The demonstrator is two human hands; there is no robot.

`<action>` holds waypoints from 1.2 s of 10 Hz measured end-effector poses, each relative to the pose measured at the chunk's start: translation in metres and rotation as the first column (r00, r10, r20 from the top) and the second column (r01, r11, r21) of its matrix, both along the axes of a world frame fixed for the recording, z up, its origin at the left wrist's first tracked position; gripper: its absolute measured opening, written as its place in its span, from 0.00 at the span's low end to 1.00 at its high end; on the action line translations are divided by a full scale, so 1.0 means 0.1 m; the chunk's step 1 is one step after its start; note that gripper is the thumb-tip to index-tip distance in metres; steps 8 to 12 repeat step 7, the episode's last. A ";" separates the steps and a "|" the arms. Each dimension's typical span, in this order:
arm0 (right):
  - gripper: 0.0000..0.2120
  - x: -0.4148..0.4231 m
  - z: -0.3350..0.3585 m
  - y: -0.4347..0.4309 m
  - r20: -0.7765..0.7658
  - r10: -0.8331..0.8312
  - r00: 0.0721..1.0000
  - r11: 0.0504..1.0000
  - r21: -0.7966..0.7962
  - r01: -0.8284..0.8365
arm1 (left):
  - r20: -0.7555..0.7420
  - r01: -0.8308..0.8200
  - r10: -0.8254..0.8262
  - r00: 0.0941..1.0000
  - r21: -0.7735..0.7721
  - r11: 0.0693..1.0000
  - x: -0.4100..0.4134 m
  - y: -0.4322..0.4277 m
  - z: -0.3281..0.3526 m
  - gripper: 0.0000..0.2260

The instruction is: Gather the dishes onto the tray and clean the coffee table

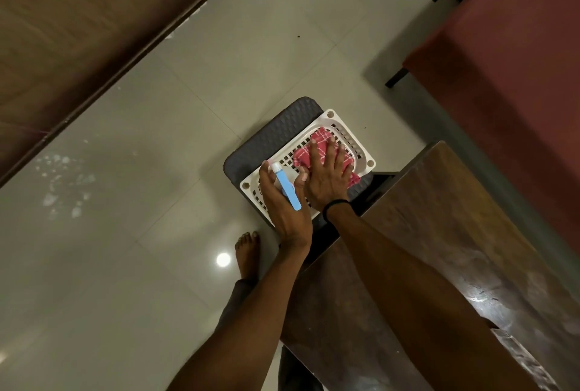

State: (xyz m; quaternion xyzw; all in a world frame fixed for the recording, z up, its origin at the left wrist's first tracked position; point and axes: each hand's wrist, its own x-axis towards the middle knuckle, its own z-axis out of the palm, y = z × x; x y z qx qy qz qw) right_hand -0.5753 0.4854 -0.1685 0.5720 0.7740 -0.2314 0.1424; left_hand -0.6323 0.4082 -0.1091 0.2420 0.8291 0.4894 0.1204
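pale glossy tiled floor (pixel 131 196) takes up most of the view and lies open to the left and ahead, with a lamp reflection near a bare foot (pixel 248 252). a brown wood-grain panel (pixel 78 39) closes the upper left corner; its edge runs diagonally. a dark red upholstered seat on black legs (pixel 508 83) bounds the right side, well apart from the panel. the dark brown polished wooden desk (pixel 445 233) enters from the lower right, its near corner just beside a dark grey woven-texture stool (pixel 270 136). on the stool sits a white perforated plastic tray (pixel 329 127), rectangular, with round holes at the corners; its far corner overhangs the stool edge. inside the tray lies a crumpled pink cloth with a white check pattern (pixel 314 149). the right hand (pixel 326 177), a black band at the wrist, lies flat on the cloth, fingers (pixel 329 152) spread. the left hand (pixel 282 205) holds a white spray bottle with a light blue trigger (pixel 287 186) over the tray's near edge, fingers wrapped round it.
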 end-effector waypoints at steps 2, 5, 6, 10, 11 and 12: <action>0.32 0.01 0.05 0.05 0.028 0.029 0.999 0.998 -0.053 -0.027 | 0.029 0.081 -0.078 0.997 -0.138 0.987 -0.02 -0.13 -0.09 0.30; 0.30 0.13 0.73 -0.07 -0.015 0.002 1.000 1.000 -0.031 -0.003 | 0.119 0.203 -0.177 0.977 -0.269 0.941 -0.11 -0.41 0.41 0.41; 0.29 0.23 1.07 -0.17 -0.031 0.008 0.999 1.000 0.018 -0.008 | 0.125 0.228 -0.202 0.971 -0.250 0.941 -0.10 -0.55 0.71 0.43; 0.29 0.34 1.39 -0.27 -0.090 0.006 0.996 0.999 0.037 -0.003 | 0.043 0.248 -0.245 0.969 -0.243 0.938 -0.04 -0.71 1.00 0.44; 0.29 0.34 1.39 -0.27 -0.090 0.006 0.996 0.999 0.037 -0.003 | 0.043 0.248 -0.245 0.969 -0.243 0.938 -0.04 -0.71 1.00 0.44; 0.29 0.34 1.39 -0.27 -0.090 0.006 0.996 0.999 0.037 -0.003 | 0.043 0.248 -0.245 0.969 -0.243 0.938 -0.04 -0.71 1.00 0.44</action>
